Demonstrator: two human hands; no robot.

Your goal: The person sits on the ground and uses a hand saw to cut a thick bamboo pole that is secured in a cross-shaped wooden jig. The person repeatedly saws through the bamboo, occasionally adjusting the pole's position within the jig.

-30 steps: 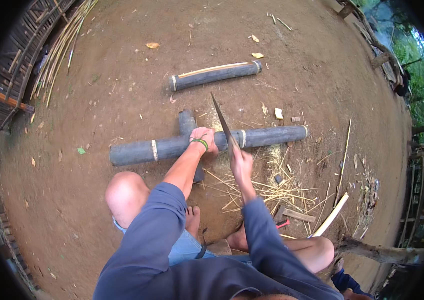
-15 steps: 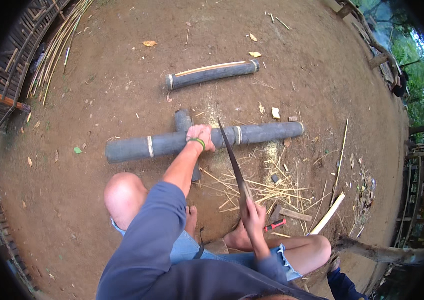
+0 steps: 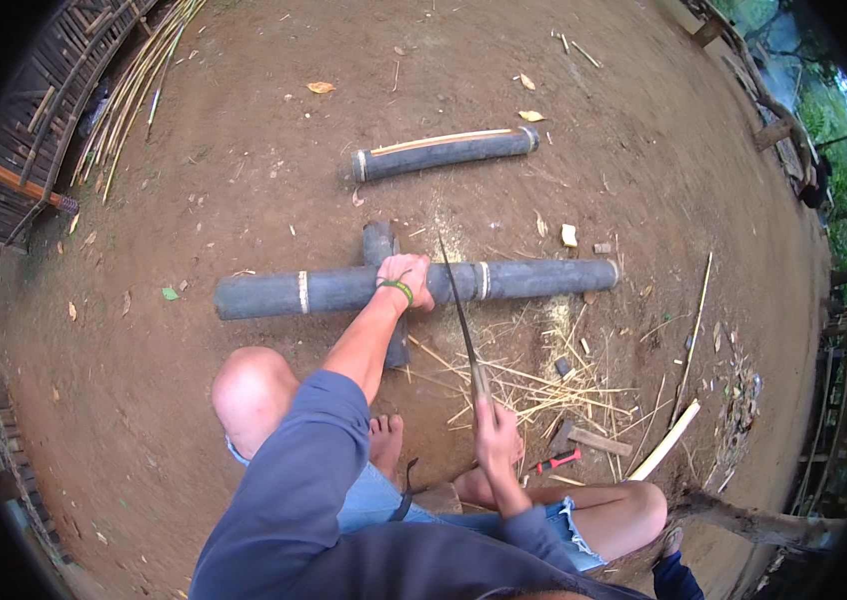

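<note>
1. A long dark bamboo pole (image 3: 344, 290) lies crosswise on the bare dirt ground (image 3: 194, 430) in front of the squatting person, running left to right, with pale rings at its joints.
2. It rests across a shorter dark bamboo piece (image 3: 380, 243) that pokes out behind it and again just beneath it, so the two form a cross.
3. The left hand (image 3: 407, 282) lies on top of the pole near its middle, fingers curled over the far side and pressing it down; a green band sits on that wrist.
4. The right hand (image 3: 494, 432) is closed tight around the handle of a long machete (image 3: 461, 310), well back from the pole and near the person's knee.
5. The blade slants up and away from that hand, its tip reaching the pole just to the right of the left hand; whether the edge touches the bamboo I cannot tell.
6. Pale bamboo splinters (image 3: 544, 385) are scattered over the ground between the pole and the right hand.
7. A small red-handled tool (image 3: 559, 461) lies just beside the right knee, with a pale split stick (image 3: 666, 441) near it.
8. Farther back, well apart from the pole, a second short bamboo section (image 3: 444, 152) lies on the dirt, a pale strip shaved along its top.
9. A bundle of thin canes (image 3: 139, 85) runs along the upper left, beside a woven fence.
</note>
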